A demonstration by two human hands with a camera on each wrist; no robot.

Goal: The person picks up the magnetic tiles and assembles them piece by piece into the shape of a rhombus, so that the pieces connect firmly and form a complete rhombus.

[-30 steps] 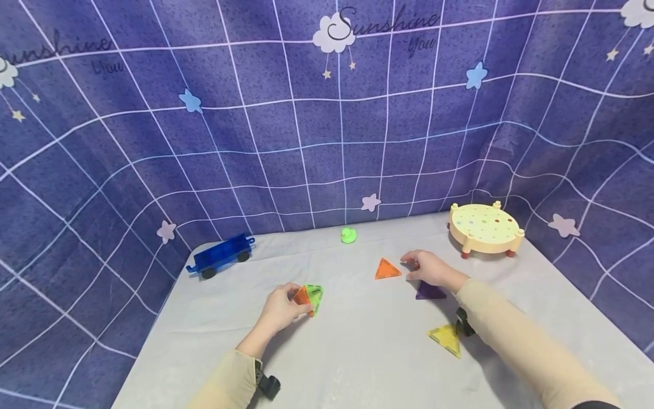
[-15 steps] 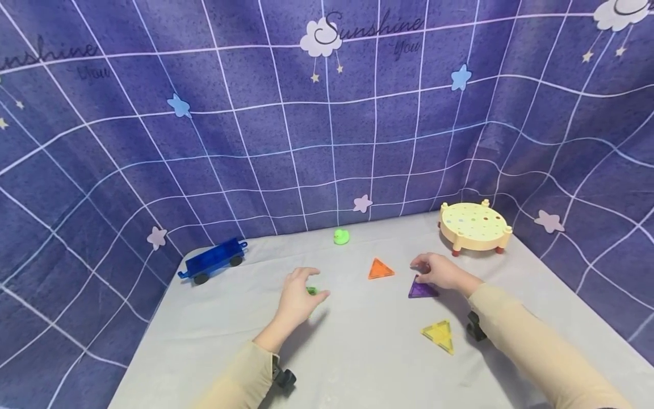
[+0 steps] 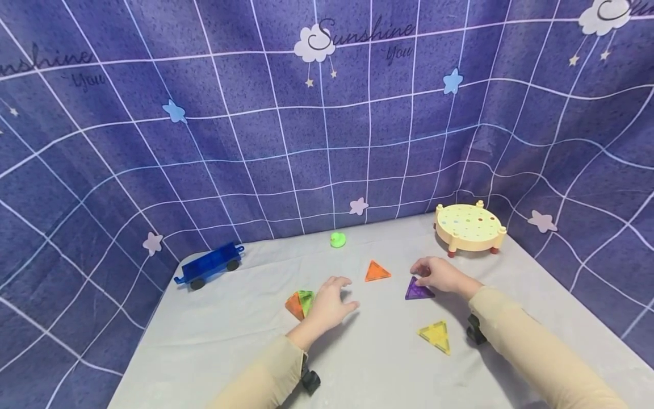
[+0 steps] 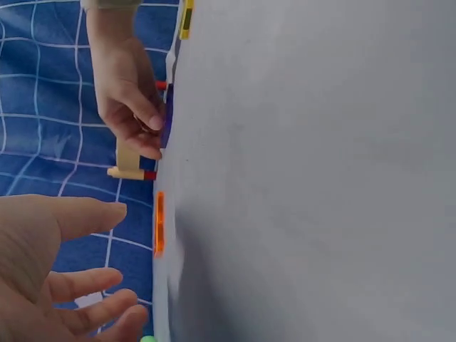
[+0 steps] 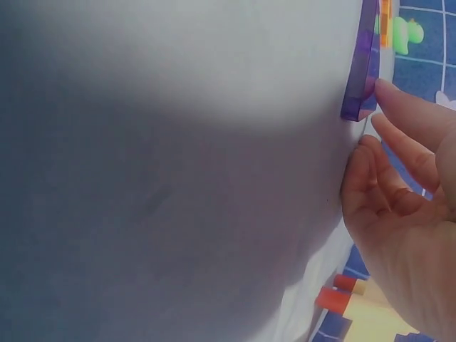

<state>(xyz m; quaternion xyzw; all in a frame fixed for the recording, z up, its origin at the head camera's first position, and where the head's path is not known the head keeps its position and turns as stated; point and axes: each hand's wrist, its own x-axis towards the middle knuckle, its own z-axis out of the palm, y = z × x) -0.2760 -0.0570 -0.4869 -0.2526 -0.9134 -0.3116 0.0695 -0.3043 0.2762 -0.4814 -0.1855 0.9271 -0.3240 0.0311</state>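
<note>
An orange and green pair of triangular magnetic tiles, standing joined at an angle, is just left of my left hand. That hand hovers with fingers and thumb spread, and holds nothing. In the left wrist view an orange triangular tile lies beyond its fingertips. My right hand is at a purple triangular tile that lies flat on the table. In the right wrist view its thumb touches or nearly touches the purple tile's end, the other fingers loosely bent beside it. A yellow triangular tile lies nearer.
A blue toy wagon stands at the back left. A green toy duck sits at the back middle. At the back right is a cream round toy table with dots. A blue grid-patterned curtain hangs behind the table.
My left hand has let go of the orange and green tiles and moved right, away from them. The right hand has come down to the purple tile. The head view has turned slightly right.
</note>
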